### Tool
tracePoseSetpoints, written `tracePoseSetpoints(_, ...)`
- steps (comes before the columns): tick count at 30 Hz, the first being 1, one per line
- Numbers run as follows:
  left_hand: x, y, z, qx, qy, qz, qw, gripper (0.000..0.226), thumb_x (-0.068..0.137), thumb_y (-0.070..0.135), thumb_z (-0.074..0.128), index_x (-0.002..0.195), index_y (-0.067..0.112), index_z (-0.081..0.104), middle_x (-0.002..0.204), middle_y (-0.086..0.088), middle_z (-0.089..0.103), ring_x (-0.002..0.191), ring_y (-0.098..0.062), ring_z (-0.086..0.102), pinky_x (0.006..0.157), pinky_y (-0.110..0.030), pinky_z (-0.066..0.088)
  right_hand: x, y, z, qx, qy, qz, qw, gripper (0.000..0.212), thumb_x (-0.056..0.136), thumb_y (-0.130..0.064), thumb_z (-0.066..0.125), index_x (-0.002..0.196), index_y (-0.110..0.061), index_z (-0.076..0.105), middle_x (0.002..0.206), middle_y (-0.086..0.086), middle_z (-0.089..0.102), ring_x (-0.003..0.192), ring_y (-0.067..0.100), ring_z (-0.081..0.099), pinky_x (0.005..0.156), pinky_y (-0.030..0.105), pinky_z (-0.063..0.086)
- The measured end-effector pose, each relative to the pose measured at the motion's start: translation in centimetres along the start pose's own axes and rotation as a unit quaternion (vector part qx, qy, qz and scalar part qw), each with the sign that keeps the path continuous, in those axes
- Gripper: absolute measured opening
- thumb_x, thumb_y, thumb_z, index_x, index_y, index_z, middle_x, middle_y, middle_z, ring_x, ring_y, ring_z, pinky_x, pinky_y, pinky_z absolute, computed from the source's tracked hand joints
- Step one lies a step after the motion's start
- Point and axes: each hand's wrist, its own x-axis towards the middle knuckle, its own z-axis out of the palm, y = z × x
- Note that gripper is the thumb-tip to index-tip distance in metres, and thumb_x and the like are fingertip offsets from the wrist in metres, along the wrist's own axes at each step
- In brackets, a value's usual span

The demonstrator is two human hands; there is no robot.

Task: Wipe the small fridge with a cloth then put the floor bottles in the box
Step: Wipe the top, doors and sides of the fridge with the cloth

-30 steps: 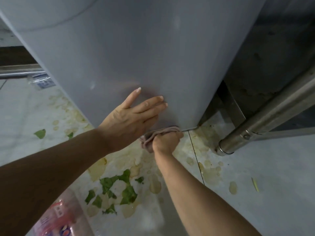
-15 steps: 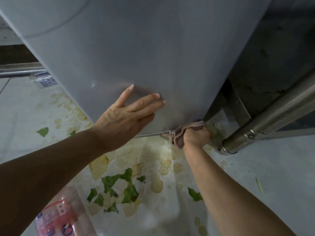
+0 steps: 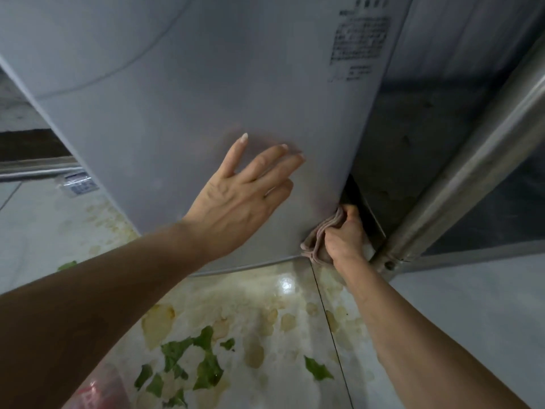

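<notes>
Green leaf scraps and yellowish stains lie on the floor below both hands. Left hand presses flat, fingers spread, on the grey fridge. Just right of it, the right hand grips a pinkish cloth against the fridge's lower corner, a steel pipe beyond.

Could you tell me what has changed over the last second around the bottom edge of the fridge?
The right hand, gripping the cloth, has slid it rightward along the bottom edge of the fridge to its lower right corner, beside the metal pipe. Nothing was picked up or released. The left hand stays pressed flat on the fridge panel, and the green scraps remain on the stained floor.
</notes>
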Motion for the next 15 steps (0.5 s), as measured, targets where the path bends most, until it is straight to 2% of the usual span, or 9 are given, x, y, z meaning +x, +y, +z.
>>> tracePoseSetpoints(3, 2.2, -0.9, -1.3, 0.022, 0.027, -0.015, 0.999, 0.046, 0.086, 0.010, 0.026, 0.113, 0.017, 0.063, 0.145, -0.004, 0.045, 0.131, -0.027, 0.044, 0.105, -0.060, 0.024, -0.4, -2.8, -1.2, -0.004, 0.000, -0.045, 0.999, 0.043, 0.085, 0.007, 0.047, 0.121, -0.016, 0.050, 0.104, -0.005, 0.052, 0.096, 0.011, 0.049, 0.086, 0.021, 0.038)
tracePoseSetpoints(7, 3.0, -1.6, -2.7, 0.026, 0.019, -0.001, 0.999, 0.047, 0.084, 0.011, 0.027, 0.108, 0.016, 0.067, 0.137, -0.004, 0.053, 0.124, -0.026, 0.051, 0.104, -0.061, 0.027, -0.8, -7.2, -2.8, 0.032, 0.003, -0.088, 0.996, 0.042, 0.087, 0.011, 0.044, 0.117, -0.017, 0.048, 0.104, -0.004, 0.052, 0.097, 0.008, 0.050, 0.081, 0.007, 0.033)
tracePoseSetpoints(11, 3.8, -2.4, -4.4, 0.012, 0.001, 0.014, 1.000, 0.045, 0.083, 0.012, 0.028, 0.106, 0.017, 0.067, 0.130, -0.004, 0.058, 0.117, -0.024, 0.056, 0.105, -0.058, 0.030, -1.3, -11.6, -4.4, 0.048, 0.016, -0.118, 0.992, 0.044, 0.086, 0.010, 0.048, 0.120, -0.017, 0.049, 0.108, -0.006, 0.052, 0.104, 0.009, 0.051, 0.092, 0.018, 0.036)
tracePoseSetpoints(13, 4.6, -3.2, -5.5, 0.009, 0.009, 0.004, 1.000, 0.047, 0.083, 0.010, 0.026, 0.106, 0.016, 0.066, 0.127, -0.005, 0.059, 0.114, -0.024, 0.057, 0.105, -0.056, 0.032, -1.5, -13.4, -5.2, 0.049, 0.017, -0.124, 0.991, 0.043, 0.088, 0.008, 0.050, 0.123, -0.017, 0.049, 0.117, -0.002, 0.056, 0.113, 0.014, 0.052, 0.093, 0.020, 0.035)
tracePoseSetpoints(15, 5.6, -4.1, -6.7, 0.019, 0.025, -0.012, 0.999, 0.041, 0.081, 0.011, 0.035, 0.109, 0.015, 0.065, 0.130, -0.007, 0.056, 0.120, -0.027, 0.053, 0.106, -0.057, 0.030, -1.7, -15.4, -6.1, 0.050, 0.023, -0.132, 0.990, 0.043, 0.089, 0.004, 0.052, 0.126, -0.018, 0.048, 0.127, 0.003, 0.056, 0.119, 0.018, 0.052, 0.092, 0.021, 0.035)
